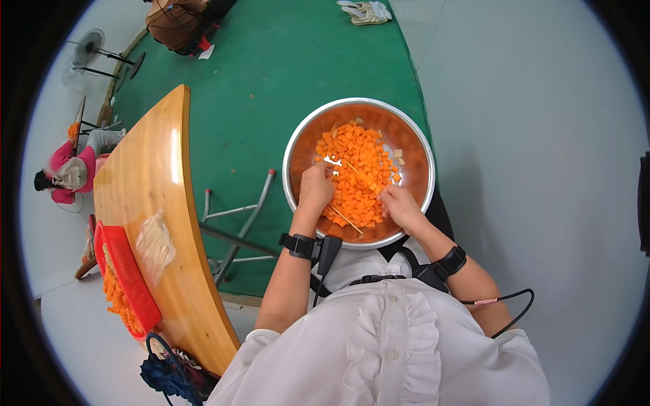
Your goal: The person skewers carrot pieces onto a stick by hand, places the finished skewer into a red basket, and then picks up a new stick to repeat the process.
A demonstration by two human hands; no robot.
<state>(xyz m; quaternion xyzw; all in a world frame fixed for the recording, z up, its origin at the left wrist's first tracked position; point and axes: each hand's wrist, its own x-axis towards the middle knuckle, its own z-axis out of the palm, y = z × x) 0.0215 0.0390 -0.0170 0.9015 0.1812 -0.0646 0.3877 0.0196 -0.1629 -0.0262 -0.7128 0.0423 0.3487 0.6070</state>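
A steel bowl [425,139] on my lap holds many orange cubes [359,152] and a few pale cubes [399,157]. Over the bowl's left side is my left hand [317,187], its fingers closed beside the cubes; what they hold is too small to tell. A thin wooden stick [345,220] lies across the cubes just below that hand. At the bowl's right side, my right hand [401,206] has its fingers pinched at the edge of the cubes, and anything between them is hidden. Another thin stick shows near the middle of the cubes.
A wooden table [172,271] at the left bears a red basket [132,281] of orange pieces and a clear plastic bag [156,243]. Metal folding legs [247,233] stand beside the bowl. Another person [71,169] sits beyond the table; a brown bag [175,26] lies at the back.
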